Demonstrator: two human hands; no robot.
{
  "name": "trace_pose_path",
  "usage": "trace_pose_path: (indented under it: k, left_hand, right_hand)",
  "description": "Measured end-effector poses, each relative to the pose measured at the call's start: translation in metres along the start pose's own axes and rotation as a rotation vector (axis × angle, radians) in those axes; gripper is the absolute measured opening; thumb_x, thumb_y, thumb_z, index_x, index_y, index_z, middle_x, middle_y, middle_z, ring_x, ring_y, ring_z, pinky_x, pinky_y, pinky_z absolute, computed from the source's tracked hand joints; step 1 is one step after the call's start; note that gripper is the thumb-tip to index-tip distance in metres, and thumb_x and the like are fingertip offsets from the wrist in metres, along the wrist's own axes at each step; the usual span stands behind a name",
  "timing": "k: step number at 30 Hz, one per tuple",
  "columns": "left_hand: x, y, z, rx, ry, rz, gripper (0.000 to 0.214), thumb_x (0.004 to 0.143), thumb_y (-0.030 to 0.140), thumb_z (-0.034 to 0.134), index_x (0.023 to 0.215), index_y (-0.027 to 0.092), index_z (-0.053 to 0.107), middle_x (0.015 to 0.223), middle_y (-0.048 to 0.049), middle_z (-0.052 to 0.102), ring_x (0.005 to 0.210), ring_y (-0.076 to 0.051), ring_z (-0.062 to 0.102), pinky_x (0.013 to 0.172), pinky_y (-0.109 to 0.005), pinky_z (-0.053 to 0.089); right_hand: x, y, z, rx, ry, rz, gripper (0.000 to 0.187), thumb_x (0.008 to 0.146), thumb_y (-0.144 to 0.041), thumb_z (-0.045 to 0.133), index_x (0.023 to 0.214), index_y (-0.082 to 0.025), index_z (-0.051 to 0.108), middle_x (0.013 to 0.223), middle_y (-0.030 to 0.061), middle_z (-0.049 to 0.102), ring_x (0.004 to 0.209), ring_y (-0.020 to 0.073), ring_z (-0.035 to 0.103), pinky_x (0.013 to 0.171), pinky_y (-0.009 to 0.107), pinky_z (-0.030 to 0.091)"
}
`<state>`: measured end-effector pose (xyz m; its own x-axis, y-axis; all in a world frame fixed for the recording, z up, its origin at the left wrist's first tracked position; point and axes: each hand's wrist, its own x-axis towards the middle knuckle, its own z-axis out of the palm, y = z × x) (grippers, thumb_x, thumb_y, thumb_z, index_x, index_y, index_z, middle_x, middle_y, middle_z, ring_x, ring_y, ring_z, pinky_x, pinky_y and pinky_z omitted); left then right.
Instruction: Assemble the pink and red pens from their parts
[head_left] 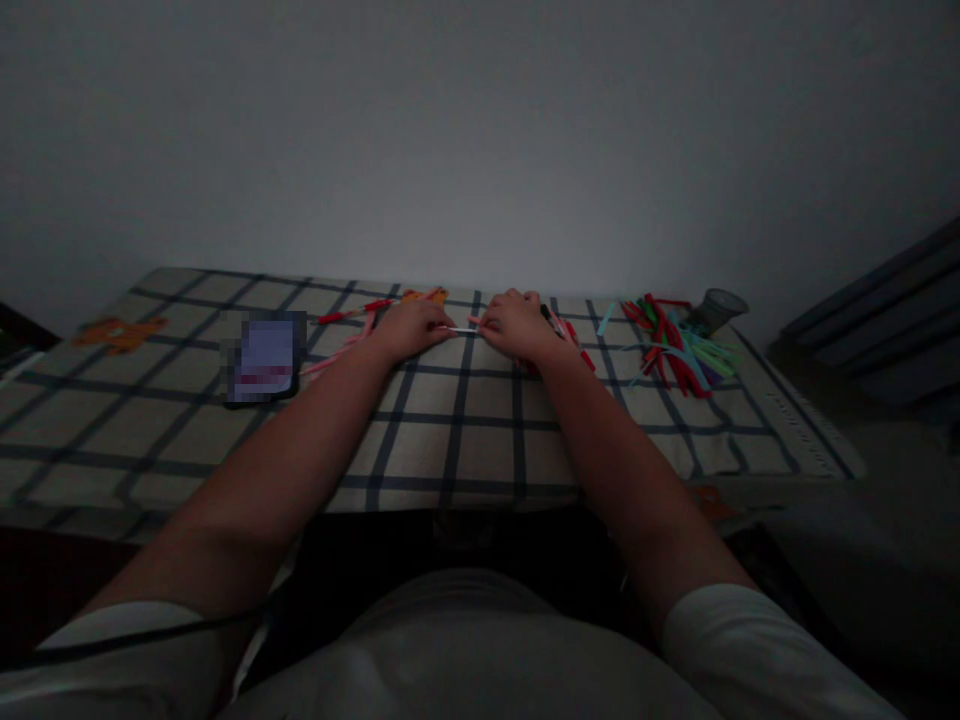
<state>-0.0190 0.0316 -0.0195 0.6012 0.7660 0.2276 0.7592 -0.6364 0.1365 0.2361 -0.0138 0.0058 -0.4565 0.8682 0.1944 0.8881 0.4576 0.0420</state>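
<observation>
A thin, pale strip (465, 331) stretches low over the cloth, its two ends pinched by my hands. My left hand (411, 330) has thumb and fingers closed on one end. On the other end my right hand (516, 325) is closed, with a short pink piece showing at its fingertips. Beside my left hand lie pink strips (334, 355) and a slim red pen-like item (345, 313). Red pieces (581, 350) and something dark stick out from behind my right hand, partly hidden by it. The dim light keeps the strip's material unclear.
A checked cloth (420, 450) covers the table, which stands against a wall. At the left lies a phone (262, 362) with a blurred screen. To the right is a pile of red, green and blue strips (675, 350), with a see-through cup (718, 308) behind it.
</observation>
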Motion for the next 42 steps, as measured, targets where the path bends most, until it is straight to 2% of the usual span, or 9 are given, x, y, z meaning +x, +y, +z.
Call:
trace_pose_path:
  k: [5, 9, 12, 16, 19, 24, 30, 36, 42]
  left_hand:
    - [0.002, 0.004, 0.003, 0.005, 0.003, 0.011, 0.035, 0.107, 0.040, 0.063, 0.122, 0.025, 0.091, 0.124, -0.0059, 0.090, 0.124, -0.028, 0.080, 0.115, -0.040, 0.057]
    - [0.001, 0.003, 0.004, -0.003, 0.021, -0.011, 0.036, 0.107, 0.043, 0.063, 0.125, 0.026, 0.090, 0.125, -0.0064, 0.090, 0.122, -0.029, 0.080, 0.103, -0.038, 0.059]
    - [0.001, 0.000, 0.004, -0.004, 0.032, 0.014, 0.036, 0.106, 0.043, 0.063, 0.123, 0.027, 0.091, 0.124, -0.0069, 0.090, 0.126, -0.030, 0.079, 0.105, -0.039, 0.059]
    - [0.002, 0.000, 0.006, -0.006, 0.041, 0.025, 0.035, 0.106, 0.042, 0.063, 0.121, 0.027, 0.091, 0.123, -0.0060, 0.090, 0.126, -0.028, 0.079, 0.108, -0.039, 0.058]
    - [0.003, 0.005, 0.005, -0.004, 0.037, 0.011, 0.034, 0.106, 0.042, 0.065, 0.123, 0.027, 0.091, 0.123, -0.0058, 0.090, 0.123, -0.028, 0.080, 0.105, -0.037, 0.058]
    - [0.001, 0.006, 0.001, 0.004, 0.036, -0.057, 0.034, 0.105, 0.041, 0.069, 0.127, 0.027, 0.091, 0.125, -0.0079, 0.090, 0.120, -0.030, 0.081, 0.096, -0.037, 0.059]
    - [-0.001, -0.002, -0.001, 0.033, 0.144, -0.186, 0.035, 0.106, 0.045, 0.071, 0.131, 0.029, 0.090, 0.137, -0.0084, 0.087, 0.126, -0.031, 0.078, 0.100, -0.038, 0.058]
    - [-0.001, -0.004, -0.002, 0.023, 0.233, -0.379, 0.041, 0.110, 0.054, 0.066, 0.131, 0.030, 0.090, 0.127, -0.0102, 0.088, 0.118, -0.034, 0.080, 0.092, -0.042, 0.059]
    - [-0.002, -0.002, -0.003, -0.030, 0.273, -0.352, 0.046, 0.112, 0.061, 0.061, 0.133, 0.032, 0.090, 0.128, -0.0093, 0.089, 0.117, -0.034, 0.080, 0.093, -0.041, 0.058]
  right_hand:
    - [0.001, 0.000, 0.002, 0.013, -0.026, -0.047, 0.046, 0.120, -0.035, 0.045, 0.141, -0.022, 0.084, 0.146, 0.0183, 0.076, 0.138, 0.0379, 0.052, 0.106, 0.050, 0.032]
    - [0.002, 0.000, 0.001, -0.011, -0.051, -0.023, 0.048, 0.120, -0.032, 0.042, 0.133, -0.017, 0.086, 0.147, 0.0190, 0.077, 0.140, 0.0376, 0.051, 0.106, 0.049, 0.032]
    - [0.000, -0.001, -0.003, -0.014, -0.048, -0.009, 0.048, 0.119, -0.035, 0.043, 0.132, -0.018, 0.086, 0.148, 0.0184, 0.076, 0.138, 0.0372, 0.052, 0.106, 0.049, 0.032]
    - [-0.001, -0.003, -0.004, 0.003, -0.062, -0.048, 0.047, 0.119, -0.037, 0.045, 0.144, -0.022, 0.083, 0.151, 0.0184, 0.075, 0.141, 0.0379, 0.050, 0.108, 0.050, 0.032]
    - [0.000, -0.003, -0.004, 0.004, -0.070, -0.046, 0.048, 0.119, -0.033, 0.043, 0.142, -0.019, 0.083, 0.152, 0.0194, 0.075, 0.142, 0.0381, 0.050, 0.109, 0.050, 0.032]
    - [-0.001, -0.001, -0.004, 0.005, -0.043, 0.012, 0.044, 0.114, -0.030, 0.048, 0.127, -0.015, 0.086, 0.145, 0.0192, 0.078, 0.138, 0.0378, 0.054, 0.108, 0.050, 0.033]
    - [-0.004, 0.003, -0.009, 0.035, -0.034, 0.084, 0.038, 0.109, -0.029, 0.053, 0.119, -0.017, 0.088, 0.140, 0.0188, 0.079, 0.138, 0.0378, 0.055, 0.110, 0.051, 0.033]
    - [-0.006, 0.001, -0.014, 0.048, -0.068, 0.103, 0.031, 0.102, -0.025, 0.061, 0.115, -0.017, 0.088, 0.137, 0.0200, 0.080, 0.139, 0.0392, 0.057, 0.113, 0.052, 0.036]
    - [-0.006, -0.002, -0.012, 0.021, -0.134, 0.111, 0.028, 0.099, -0.025, 0.066, 0.114, -0.016, 0.088, 0.136, 0.0208, 0.079, 0.140, 0.0403, 0.060, 0.114, 0.053, 0.038]
